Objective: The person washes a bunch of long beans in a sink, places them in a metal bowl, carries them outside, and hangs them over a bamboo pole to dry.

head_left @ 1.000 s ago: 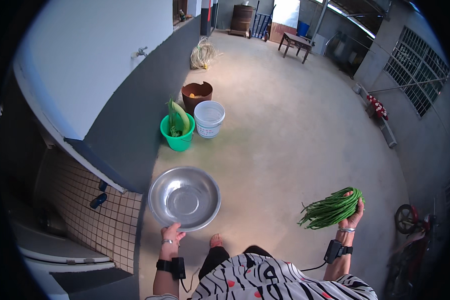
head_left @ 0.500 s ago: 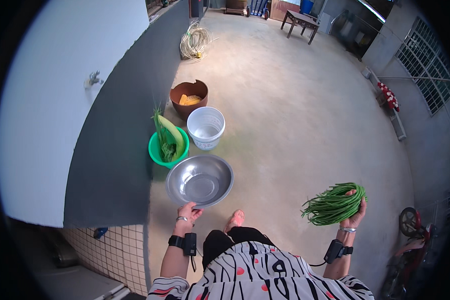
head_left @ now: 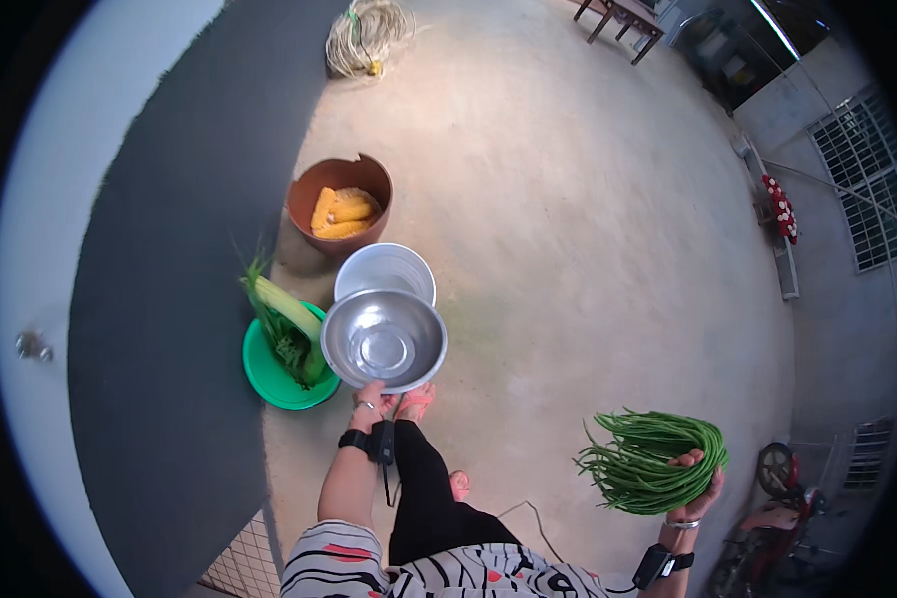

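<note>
Green beans (head_left: 648, 478) within the right grip (head_left: 706, 492), clenched around the bundle's right end.

On my feed, left hand (head_left: 373, 397) grips a metal basin (head_left: 385, 344) at eight o'clock; right hand (head_left: 697, 500), green beans (head_left: 648, 463) at four.

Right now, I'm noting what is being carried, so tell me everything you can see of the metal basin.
The metal basin is round and wide, silver-grey and shiny, apparently bare metal, with a narrow rim, sloping walls and a flat circular base marked by a ring. Its inside faces the camera, with bright reflections and no visible contents. The left hand grips its near rim. In the picture it overlaps the white bucket and the edge of the green bucket; whether it touches either is unclear.
</note>
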The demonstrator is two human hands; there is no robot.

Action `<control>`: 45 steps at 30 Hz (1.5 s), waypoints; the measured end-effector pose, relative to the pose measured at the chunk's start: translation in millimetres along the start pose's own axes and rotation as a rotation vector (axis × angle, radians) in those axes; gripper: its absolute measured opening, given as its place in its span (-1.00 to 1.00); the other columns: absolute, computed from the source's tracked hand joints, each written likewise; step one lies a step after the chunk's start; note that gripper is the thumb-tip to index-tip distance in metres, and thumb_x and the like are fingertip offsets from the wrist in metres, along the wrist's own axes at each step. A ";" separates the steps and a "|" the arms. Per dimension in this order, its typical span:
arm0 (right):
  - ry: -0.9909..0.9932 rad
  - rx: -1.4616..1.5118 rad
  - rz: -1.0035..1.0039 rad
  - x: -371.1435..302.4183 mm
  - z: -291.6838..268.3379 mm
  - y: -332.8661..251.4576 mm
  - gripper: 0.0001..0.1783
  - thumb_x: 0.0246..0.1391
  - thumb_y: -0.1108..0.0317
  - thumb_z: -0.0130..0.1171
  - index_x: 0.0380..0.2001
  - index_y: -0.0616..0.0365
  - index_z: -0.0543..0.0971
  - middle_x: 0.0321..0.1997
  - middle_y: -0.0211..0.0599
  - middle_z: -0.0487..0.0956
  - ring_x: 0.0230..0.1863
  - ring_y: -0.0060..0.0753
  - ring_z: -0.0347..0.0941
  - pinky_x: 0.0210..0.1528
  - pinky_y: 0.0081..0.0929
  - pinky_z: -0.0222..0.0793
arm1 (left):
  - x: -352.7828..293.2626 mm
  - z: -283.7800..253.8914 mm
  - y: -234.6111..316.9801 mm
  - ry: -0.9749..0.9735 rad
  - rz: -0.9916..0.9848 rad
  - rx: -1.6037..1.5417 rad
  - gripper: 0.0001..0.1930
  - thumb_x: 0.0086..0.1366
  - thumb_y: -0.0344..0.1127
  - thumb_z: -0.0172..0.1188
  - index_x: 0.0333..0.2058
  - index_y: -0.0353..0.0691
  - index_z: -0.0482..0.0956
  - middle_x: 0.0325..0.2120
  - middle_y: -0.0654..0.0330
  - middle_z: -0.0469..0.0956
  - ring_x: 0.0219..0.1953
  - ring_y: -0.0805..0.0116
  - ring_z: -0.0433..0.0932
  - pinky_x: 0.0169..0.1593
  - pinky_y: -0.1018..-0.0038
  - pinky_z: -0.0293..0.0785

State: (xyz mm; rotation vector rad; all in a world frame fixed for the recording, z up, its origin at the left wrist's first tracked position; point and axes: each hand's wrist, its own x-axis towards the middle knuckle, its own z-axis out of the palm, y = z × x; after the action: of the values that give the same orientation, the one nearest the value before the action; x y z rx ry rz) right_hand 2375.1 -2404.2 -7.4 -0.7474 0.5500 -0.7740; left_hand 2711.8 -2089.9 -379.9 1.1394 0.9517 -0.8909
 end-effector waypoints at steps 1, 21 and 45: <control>0.068 0.001 0.025 16.3 7.5 10.6 -0.60 -0.12 0.12 0.05 -0.34 0.24 0.35 -0.36 -0.35 0.37 -0.32 -0.42 0.33 -0.11 -0.34 0.27 | 29.5 7.6 7.5 0.007 -0.032 0.013 -0.83 0.11 -0.35 -0.08 -0.34 -0.29 0.32 -0.54 0.06 0.42 -0.60 0.28 0.42 -0.59 0.49 0.39; 0.296 -0.027 0.153 107.4 40.2 67.9 -0.54 -0.17 0.07 0.05 -0.26 0.17 0.34 -0.42 -0.42 0.36 -0.38 -0.44 0.29 -0.09 -0.29 0.17 | 161.7 24.9 44.8 0.207 -0.169 0.039 -0.75 0.09 -0.36 0.08 -0.24 -0.24 0.32 -0.44 0.05 0.44 -0.55 0.22 0.46 -0.61 0.44 0.43; 0.080 -0.132 0.441 7.2 -32.1 -20.5 -0.38 -0.38 0.27 0.23 -0.17 0.33 0.33 -0.39 -0.02 0.48 -0.38 -0.18 0.44 -0.30 -0.33 0.38 | -154.4 238.3 0.7 -0.983 -0.189 0.768 -0.72 0.20 -0.19 -0.06 -0.37 -0.32 0.48 -0.25 0.04 0.45 -0.20 0.28 0.41 -0.20 0.42 0.33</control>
State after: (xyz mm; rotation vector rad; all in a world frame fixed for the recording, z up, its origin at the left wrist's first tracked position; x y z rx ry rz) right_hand 2349.0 -2432.3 -12.9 -0.6852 0.8112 -0.3611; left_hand 2695.3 -2309.2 -200.1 1.0162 -0.1363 -1.8232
